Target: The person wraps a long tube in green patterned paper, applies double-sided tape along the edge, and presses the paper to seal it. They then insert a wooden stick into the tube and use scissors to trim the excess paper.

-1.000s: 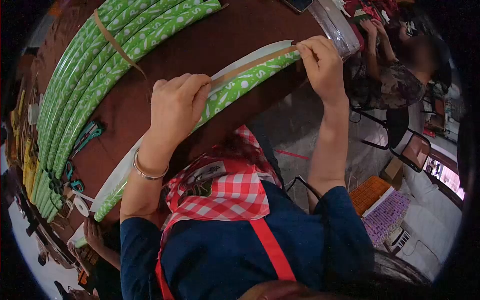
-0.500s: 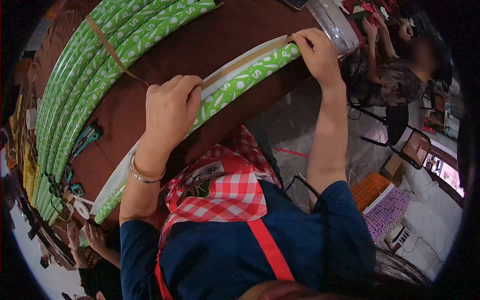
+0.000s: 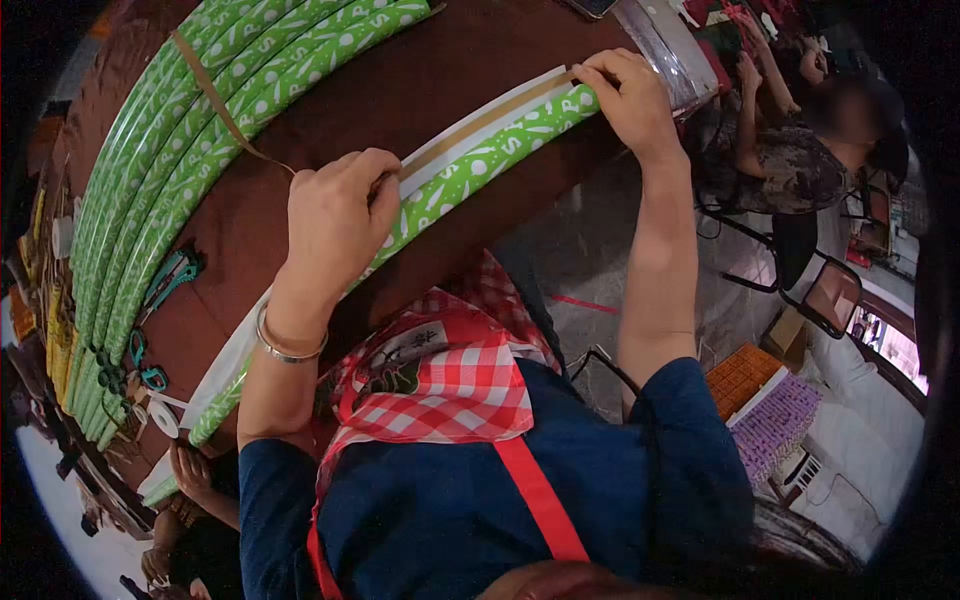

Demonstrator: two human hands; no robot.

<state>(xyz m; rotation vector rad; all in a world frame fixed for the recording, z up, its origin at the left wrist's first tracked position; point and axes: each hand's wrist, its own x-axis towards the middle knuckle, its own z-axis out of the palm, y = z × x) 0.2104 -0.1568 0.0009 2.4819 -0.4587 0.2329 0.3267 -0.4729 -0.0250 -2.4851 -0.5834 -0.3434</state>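
A green roll printed with white shapes and letters (image 3: 470, 180) runs diagonally along the table edge, with a white flap and a brown tape strip (image 3: 470, 132) on its upper side. My left hand (image 3: 340, 215), with a bracelet at the wrist, is closed on the middle of the roll's strip; a thin brown tape (image 3: 215, 98) trails from beside it over other green rolls (image 3: 170, 150). At the roll's far right end my right hand (image 3: 625, 95) pinches the end of the strip between thumb and fingers.
On the brown table (image 3: 240, 230) lie teal-handled scissors (image 3: 150, 372), a teal tool (image 3: 172, 280) and a white tape roll (image 3: 163, 418). Clear plastic (image 3: 668, 50) is at the top right. A person (image 3: 800, 160) sits at the right; another person's hand (image 3: 190, 468) is at the lower left.
My left hand has shifted slightly left, and my right hand slightly up and left. The co-worker's hands at the lower left have moved, and a green-and-white piece shows there.
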